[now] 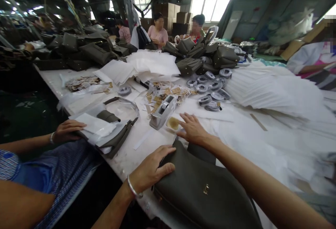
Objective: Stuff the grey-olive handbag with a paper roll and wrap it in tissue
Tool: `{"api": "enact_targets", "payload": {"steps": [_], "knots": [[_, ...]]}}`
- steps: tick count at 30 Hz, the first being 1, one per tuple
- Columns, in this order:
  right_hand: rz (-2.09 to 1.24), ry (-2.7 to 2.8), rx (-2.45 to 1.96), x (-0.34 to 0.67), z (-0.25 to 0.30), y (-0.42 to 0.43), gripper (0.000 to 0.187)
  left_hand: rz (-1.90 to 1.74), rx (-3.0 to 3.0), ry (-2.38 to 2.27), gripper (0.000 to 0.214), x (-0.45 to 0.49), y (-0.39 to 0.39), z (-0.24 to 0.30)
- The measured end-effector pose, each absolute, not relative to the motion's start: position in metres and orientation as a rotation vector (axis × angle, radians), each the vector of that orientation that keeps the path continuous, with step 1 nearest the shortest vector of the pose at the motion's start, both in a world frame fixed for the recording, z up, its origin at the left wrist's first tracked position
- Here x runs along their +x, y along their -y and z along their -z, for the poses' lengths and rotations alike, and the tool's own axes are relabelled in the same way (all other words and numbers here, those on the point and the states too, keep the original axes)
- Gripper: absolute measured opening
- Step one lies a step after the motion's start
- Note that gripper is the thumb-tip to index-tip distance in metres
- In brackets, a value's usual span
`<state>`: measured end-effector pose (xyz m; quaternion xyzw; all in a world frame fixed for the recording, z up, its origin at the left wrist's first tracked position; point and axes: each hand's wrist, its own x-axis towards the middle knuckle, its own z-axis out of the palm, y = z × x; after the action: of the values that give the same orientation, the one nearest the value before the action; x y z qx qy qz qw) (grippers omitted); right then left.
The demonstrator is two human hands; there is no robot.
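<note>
A dark olive handbag (207, 190) with a small gold clasp lies at the table's near edge, in front of me. My left hand (154, 166) grips its left end, thumb on the front and fingers over the top edge. My right hand (193, 129) is open with fingers apart, just beyond the bag. Its fingertips are over the right side of a small white dish (173, 123) with a yellowish pad inside; whether they touch it I cannot tell. Beside the dish stands a grey tape dispenser (164, 112).
At left, a co-worker's hand (69, 130) rests by another bag (118, 141) with white sheets. Tags (170, 92), rolled grey straps (210, 91) and stacked white sheets (265, 85) cover the table beyond. Olive bags (97, 50) are piled at the back, with people behind.
</note>
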<state>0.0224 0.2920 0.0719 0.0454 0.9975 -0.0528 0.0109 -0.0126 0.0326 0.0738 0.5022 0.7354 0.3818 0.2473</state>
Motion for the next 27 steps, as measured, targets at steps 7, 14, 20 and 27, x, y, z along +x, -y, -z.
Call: {"api": "enact_targets", "payload": {"steps": [7,14,20,27], "knots": [[0.071,-3.044,0.116,-0.019,-0.038,-0.26,0.041,-0.662,1.759,-2.172,0.065,0.016,-0.018,-0.083],[0.22,-3.17,0.222,-0.003,-0.063,-0.267,0.035,-0.485,2.098,-2.185,0.075,0.052,-0.026,-0.072],[0.809,-3.378,0.535,0.099,-0.119,-0.296,0.009,-0.628,2.15,-2.018,0.056,0.046,-0.021,-0.086],[1.093,-3.228,1.468,0.258,-0.105,-0.302,0.029,-0.487,1.67,-2.648,0.035,-0.05,-0.083,-0.082]]}}
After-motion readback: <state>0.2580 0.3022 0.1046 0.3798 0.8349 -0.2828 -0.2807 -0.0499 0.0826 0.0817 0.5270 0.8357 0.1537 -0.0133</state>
